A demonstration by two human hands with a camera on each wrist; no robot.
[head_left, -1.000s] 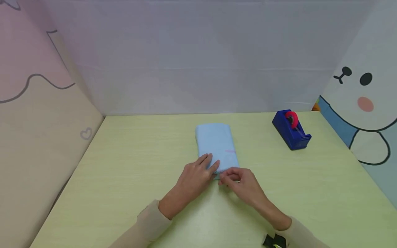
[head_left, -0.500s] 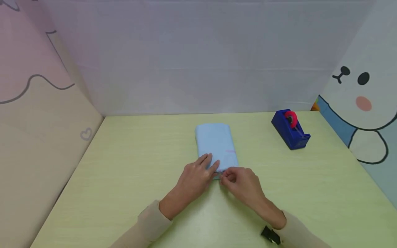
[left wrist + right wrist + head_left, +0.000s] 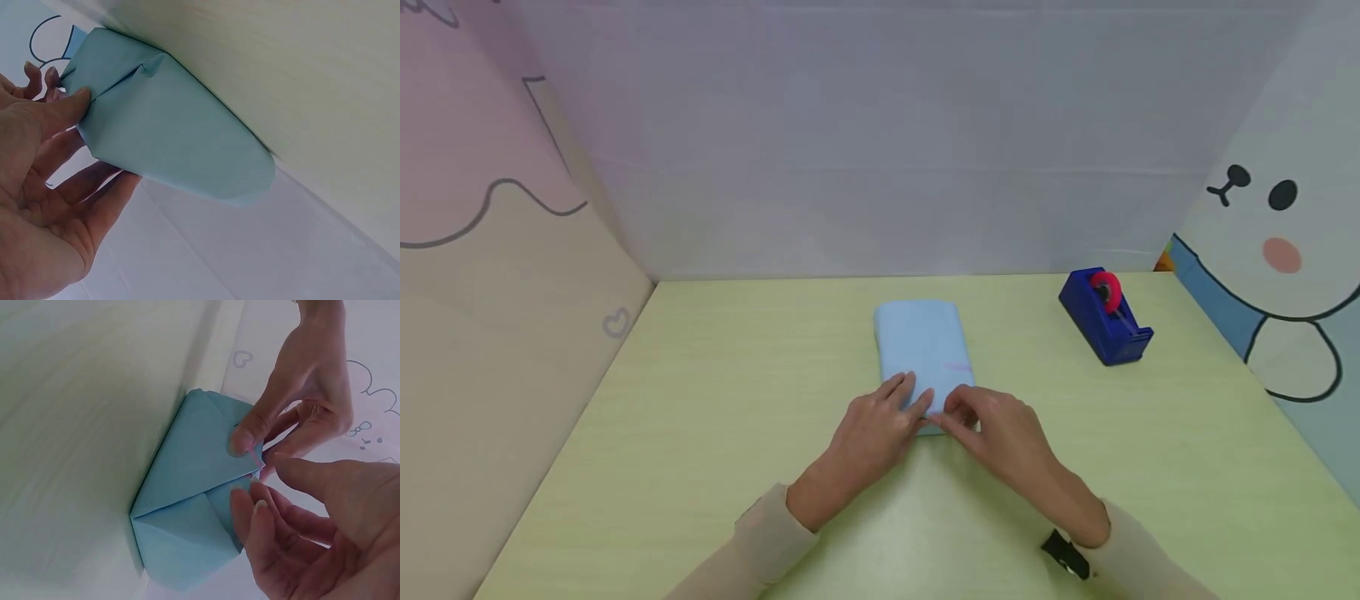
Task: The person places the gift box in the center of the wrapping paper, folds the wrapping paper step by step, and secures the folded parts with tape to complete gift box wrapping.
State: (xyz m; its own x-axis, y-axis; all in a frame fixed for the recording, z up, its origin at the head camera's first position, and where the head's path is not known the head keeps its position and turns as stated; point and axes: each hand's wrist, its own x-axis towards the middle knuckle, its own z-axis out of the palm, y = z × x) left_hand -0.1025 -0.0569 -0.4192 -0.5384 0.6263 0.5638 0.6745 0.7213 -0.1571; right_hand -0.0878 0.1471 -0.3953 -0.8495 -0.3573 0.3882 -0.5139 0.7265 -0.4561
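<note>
A package wrapped in light blue paper (image 3: 921, 346) lies on the table with its folded end facing the person. My left hand (image 3: 872, 429) holds that end, fingers over the top. Its thumb (image 3: 240, 440) presses the folded flap (image 3: 194, 462). My right hand (image 3: 1000, 429) is at the same end, right of the left hand. Its bent fingertips (image 3: 262, 509) touch or nearly touch the paper, with a gap between thumb and fingers. A narrow pink strip (image 3: 255, 456), perhaps tape, shows at the flap's tip. Another pink strip (image 3: 957, 367) crosses the package's top.
A blue tape dispenser (image 3: 1105, 317) with a red core stands at the table's back right. The pale table (image 3: 737, 358) is bounded by a plain back wall (image 3: 880, 142) and printed side panels. A black strap (image 3: 1065, 554) hangs by the right sleeve.
My right thumb and index finger, together before, have parted, and the hand has shifted slightly up and right over the package end. The left hand and package stay put.
</note>
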